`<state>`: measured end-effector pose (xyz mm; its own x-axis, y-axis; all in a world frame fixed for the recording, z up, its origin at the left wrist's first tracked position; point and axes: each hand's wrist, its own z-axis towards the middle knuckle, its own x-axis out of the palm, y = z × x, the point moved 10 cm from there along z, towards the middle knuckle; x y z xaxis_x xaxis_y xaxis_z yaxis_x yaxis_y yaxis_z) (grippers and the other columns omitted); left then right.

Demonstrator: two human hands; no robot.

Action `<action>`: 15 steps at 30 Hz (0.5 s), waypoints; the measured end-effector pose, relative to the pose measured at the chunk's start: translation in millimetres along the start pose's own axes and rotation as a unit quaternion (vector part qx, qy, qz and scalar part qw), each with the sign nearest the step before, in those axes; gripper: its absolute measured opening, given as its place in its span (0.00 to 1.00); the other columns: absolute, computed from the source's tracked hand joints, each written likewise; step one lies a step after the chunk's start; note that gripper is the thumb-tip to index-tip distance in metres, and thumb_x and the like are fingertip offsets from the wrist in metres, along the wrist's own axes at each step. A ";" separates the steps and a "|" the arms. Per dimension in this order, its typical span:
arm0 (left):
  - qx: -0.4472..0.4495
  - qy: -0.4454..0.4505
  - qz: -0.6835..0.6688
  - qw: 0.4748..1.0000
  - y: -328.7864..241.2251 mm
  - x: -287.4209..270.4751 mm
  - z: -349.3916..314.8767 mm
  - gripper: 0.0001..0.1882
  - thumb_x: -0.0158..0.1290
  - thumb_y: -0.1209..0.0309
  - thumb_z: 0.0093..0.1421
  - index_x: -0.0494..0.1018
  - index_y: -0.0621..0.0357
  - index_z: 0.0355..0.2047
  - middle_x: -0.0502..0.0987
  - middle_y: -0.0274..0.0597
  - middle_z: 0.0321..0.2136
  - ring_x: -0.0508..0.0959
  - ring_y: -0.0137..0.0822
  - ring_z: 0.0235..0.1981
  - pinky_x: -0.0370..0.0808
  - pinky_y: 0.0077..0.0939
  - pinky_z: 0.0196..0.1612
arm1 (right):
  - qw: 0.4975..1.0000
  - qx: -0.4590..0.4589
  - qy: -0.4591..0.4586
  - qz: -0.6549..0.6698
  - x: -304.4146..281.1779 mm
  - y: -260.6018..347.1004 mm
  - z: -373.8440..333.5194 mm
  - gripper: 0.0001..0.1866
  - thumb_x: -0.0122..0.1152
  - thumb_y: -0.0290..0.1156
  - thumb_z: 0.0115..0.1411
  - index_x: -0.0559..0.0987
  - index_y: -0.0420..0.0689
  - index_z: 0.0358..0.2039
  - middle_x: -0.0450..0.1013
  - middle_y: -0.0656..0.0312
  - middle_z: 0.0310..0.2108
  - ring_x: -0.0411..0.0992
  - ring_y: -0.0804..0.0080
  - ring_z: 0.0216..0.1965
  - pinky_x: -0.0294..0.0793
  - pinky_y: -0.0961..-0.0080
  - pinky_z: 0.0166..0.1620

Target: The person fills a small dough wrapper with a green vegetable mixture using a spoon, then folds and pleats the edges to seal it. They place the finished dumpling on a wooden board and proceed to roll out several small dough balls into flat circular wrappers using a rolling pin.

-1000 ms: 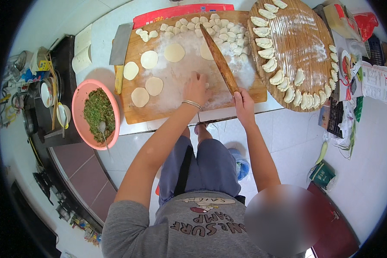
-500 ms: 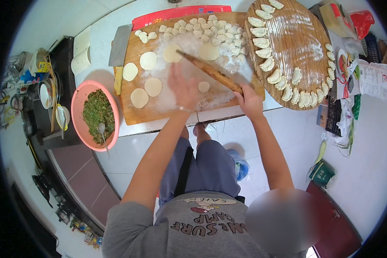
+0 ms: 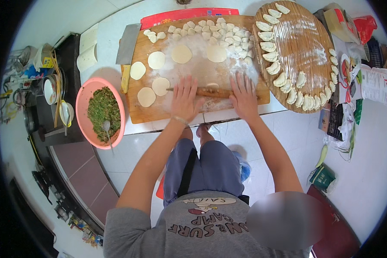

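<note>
1. Both hands are flat on a wooden rolling pin (image 3: 213, 91), which lies crosswise on the floured wooden board (image 3: 159, 112). The left hand (image 3: 185, 99) has its fingers (image 3: 181, 85) spread open and pressed down on the pin's left part; the right hand (image 3: 244, 95) does the same on the right part. Palms down, not curled around it.
2. A small piece of dough (image 3: 212, 85) peeks out just past the pin between the two hands.
3. Count of rolled round wrappers (image 3: 156, 60): six that I can make out. Four sit left of the left fingers, two beyond the fingers toward the far edge.
4. A heap of small cut dough lumps (image 3: 210, 31) lines the far edge of the board, too many and too bunched to count.
5. Right of the right fingers there's one round bamboo tray (image 3: 303, 47) with folded dumplings (image 3: 271, 45) ringed along its rim, roughly two dozen.
6. One cleaver (image 3: 127, 53) lies at the board's left edge.
7. One pink bowl (image 3: 85, 96) of chopped green filling with a spoon in it, well left of the left fingers.
8. A flat red package (image 3: 176, 15) sticks out beyond the board; white printed paper sheets (image 3: 376, 84) lie far right on the desk.
</note>
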<state>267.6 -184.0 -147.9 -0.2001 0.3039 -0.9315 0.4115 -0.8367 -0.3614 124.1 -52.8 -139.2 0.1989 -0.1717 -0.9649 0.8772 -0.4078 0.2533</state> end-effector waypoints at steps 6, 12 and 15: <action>-0.050 -0.013 0.035 0.998 14.4 3.5 68.4 0.38 0.42 0.48 0.64 0.50 0.54 0.68 0.45 0.48 0.70 0.46 0.52 0.70 0.43 0.49 0.69 | 0.998 0.041 -0.016 -0.039 -10.8 -12.5 36.5 0.31 0.44 0.43 0.66 0.56 0.52 0.68 0.46 0.54 0.70 0.47 0.46 0.68 0.44 0.48 0.68; -0.028 -0.025 0.034 0.999 7.1 0.4 35.5 0.38 0.42 0.47 0.63 0.52 0.55 0.67 0.48 0.49 0.69 0.47 0.53 0.69 0.42 0.50 0.69 | 0.999 0.016 0.027 -0.042 7.2 5.5 3.0 0.35 0.53 0.43 0.62 0.55 0.53 0.68 0.43 0.51 0.70 0.48 0.48 0.68 0.44 0.48 0.68; 0.013 -0.053 0.032 0.998 4.2 -7.4 30.7 0.37 0.47 0.49 0.61 0.56 0.57 0.65 0.54 0.50 0.66 0.51 0.54 0.67 0.46 0.51 0.68 | 0.999 0.008 0.020 0.036 9.7 3.7 -9.8 0.30 0.61 0.39 0.56 0.67 0.47 0.58 0.62 0.49 0.59 0.62 0.47 0.57 0.61 0.54 0.57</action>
<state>243.5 -203.8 -141.2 -0.2672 0.2000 -0.9427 0.4043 -0.8647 -0.2980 133.6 -47.2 -148.4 0.2779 -0.1657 -0.9462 0.8532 -0.4101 0.3224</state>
